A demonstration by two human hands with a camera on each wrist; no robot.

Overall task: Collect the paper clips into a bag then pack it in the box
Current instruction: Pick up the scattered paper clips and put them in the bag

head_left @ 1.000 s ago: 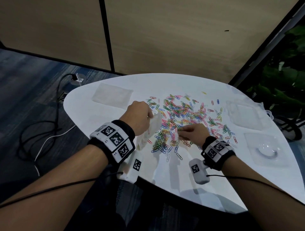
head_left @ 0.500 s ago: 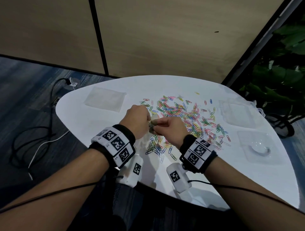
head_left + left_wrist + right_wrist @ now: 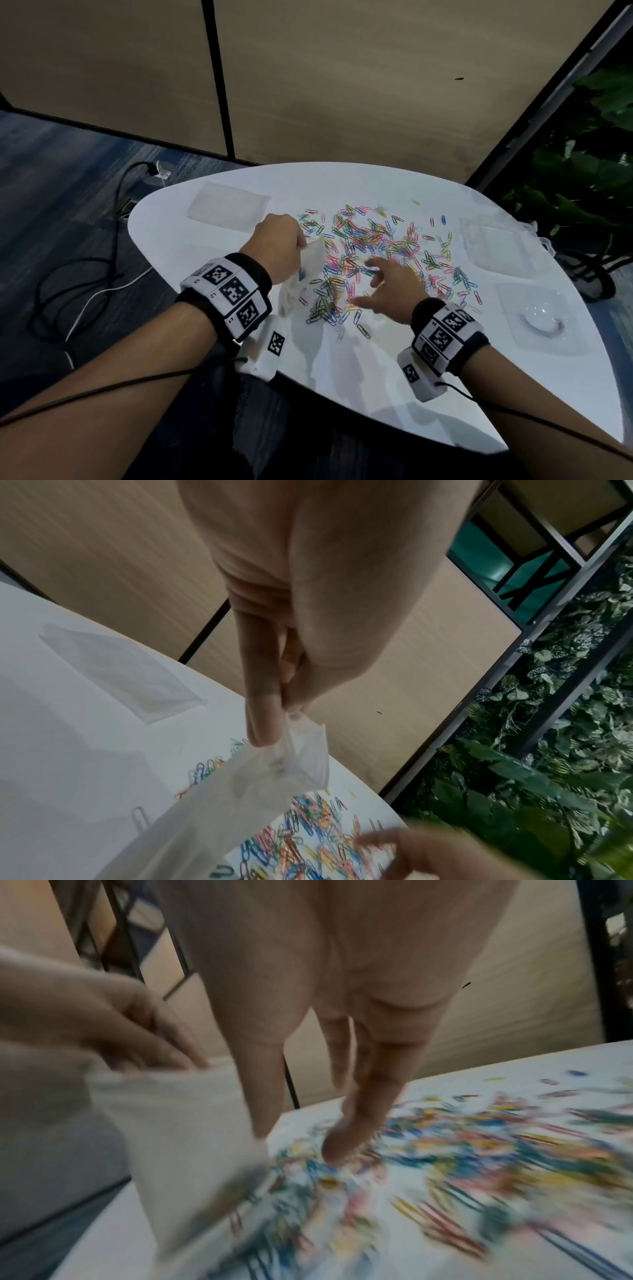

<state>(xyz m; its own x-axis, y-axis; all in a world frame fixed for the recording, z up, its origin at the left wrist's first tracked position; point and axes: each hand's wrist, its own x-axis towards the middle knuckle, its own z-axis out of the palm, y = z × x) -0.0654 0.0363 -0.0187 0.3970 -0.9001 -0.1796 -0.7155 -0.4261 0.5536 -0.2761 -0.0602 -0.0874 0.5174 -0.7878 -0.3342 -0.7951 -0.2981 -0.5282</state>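
Many coloured paper clips [image 3: 370, 246] lie scattered over the middle of the white table [image 3: 342, 377]. My left hand [image 3: 279, 248] pinches the top edge of a small clear plastic bag [image 3: 305, 274] that hangs down to the table; the pinch shows in the left wrist view, thumb and fingers on the bag [image 3: 274, 772]. A few clips show at the bag's bottom. My right hand [image 3: 376, 287] hovers over the near side of the pile with fingers spread and holds nothing. In the blurred right wrist view the right fingers [image 3: 346, 1123] point down at the clips [image 3: 479, 1150] beside the bag [image 3: 185, 1139].
A flat clear bag [image 3: 227, 209] lies at the table's far left. More clear bags [image 3: 496, 246] lie at the right, and a clear plastic box [image 3: 537, 318] sits near the right edge. Cables [image 3: 85, 281] run on the floor at left; plants [image 3: 582, 192] stand at right.
My right hand, which was at the bag's mouth half a second ago, has moved right over the pile with its fingers spread. The left hand still holds the bag.
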